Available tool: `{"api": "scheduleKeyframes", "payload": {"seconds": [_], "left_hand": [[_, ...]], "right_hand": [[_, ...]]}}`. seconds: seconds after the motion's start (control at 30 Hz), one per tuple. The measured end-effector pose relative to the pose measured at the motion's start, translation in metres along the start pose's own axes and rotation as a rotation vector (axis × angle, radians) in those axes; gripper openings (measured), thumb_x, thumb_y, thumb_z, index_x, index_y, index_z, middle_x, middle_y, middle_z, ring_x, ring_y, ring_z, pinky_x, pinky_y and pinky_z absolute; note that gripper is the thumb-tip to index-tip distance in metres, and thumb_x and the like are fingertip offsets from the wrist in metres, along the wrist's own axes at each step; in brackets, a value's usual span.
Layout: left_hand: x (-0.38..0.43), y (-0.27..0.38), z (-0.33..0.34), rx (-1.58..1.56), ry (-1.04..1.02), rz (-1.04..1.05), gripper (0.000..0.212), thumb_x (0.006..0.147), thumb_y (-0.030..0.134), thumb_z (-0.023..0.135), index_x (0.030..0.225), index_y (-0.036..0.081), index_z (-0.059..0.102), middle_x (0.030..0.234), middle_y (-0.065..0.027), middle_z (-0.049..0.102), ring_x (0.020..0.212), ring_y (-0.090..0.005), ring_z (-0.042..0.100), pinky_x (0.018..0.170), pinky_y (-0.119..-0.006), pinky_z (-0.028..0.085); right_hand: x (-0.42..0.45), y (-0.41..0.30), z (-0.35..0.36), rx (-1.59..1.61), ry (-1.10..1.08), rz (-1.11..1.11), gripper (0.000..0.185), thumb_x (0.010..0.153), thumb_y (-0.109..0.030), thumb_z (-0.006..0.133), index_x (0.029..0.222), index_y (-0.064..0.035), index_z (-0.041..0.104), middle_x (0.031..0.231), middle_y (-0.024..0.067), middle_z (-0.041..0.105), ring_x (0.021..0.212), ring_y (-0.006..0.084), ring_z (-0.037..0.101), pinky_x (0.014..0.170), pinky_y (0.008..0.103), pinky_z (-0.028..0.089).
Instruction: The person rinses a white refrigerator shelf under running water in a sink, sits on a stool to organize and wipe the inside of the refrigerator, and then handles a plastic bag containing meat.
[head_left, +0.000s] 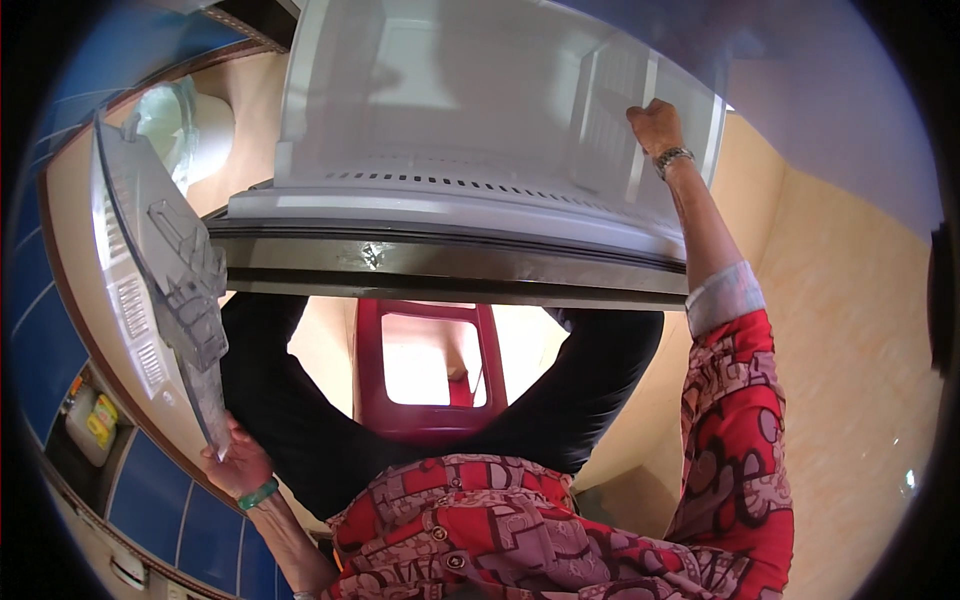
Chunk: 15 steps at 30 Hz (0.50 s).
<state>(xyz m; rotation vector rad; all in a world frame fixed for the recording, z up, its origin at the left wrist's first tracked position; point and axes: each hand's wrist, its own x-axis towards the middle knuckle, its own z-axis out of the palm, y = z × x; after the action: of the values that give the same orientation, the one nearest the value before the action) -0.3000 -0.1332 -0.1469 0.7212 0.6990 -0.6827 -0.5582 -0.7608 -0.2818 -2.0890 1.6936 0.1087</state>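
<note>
At the lower left my left hand (238, 463), with a green bangle at the wrist, holds the bottom end of a grey-white moulded plastic panel (169, 262). The panel stands roughly upright, and slots and raised ribs show on it. My right hand (658, 129) is closed in a fist, over the right side of a pulled-out white refrigerator drawer (480, 196); whether it grips anything there I cannot tell. A row of small slots runs along the drawer's near wall. In front of it lies a brown-grey drawer front (450, 259) with dark seals.
A red plastic stool (491, 360) stands between my legs, below the drawer front. Behind the panel is a white bin (210, 139) with a pale green bag (169, 120). Blue-tiled cabinets (150, 487) curve along the left; a beige wall or floor surface lies at right.
</note>
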Motion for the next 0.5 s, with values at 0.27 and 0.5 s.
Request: {"api": "scheduleKeyframes", "payload": {"seconds": [0.27,0.5], "left_hand": [[0.001,-0.004,0.000,0.063,0.044,0.092,0.048,0.073,0.016,0.043,0.110,-0.012,0.039,0.102,-0.0253,0.052,0.090,-0.0321,0.055,0.076,-0.035,0.049],[0.000,0.000,-0.006,0.016,-0.007,0.026,0.052,0.070,0.008,0.048,0.118,-0.007,0.033,0.112,-0.0248,0.045,0.095,-0.0331,0.051,0.078,-0.035,0.049]], "right_hand": [[-0.018,-0.046,-0.031,0.481,-0.219,0.010,0.022,0.065,-0.017,0.059,0.053,-0.0072,0.044,0.045,-0.0027,0.037,0.038,0.0080,0.029,0.034,0.0254,0.023],[-0.013,-0.053,-0.004,0.565,-0.203,-0.084,0.016,0.066,-0.014,0.059,0.055,-0.0060,0.050,0.045,-0.0033,0.040,0.038,0.0071,0.029,0.034,0.0240,0.023]]}}
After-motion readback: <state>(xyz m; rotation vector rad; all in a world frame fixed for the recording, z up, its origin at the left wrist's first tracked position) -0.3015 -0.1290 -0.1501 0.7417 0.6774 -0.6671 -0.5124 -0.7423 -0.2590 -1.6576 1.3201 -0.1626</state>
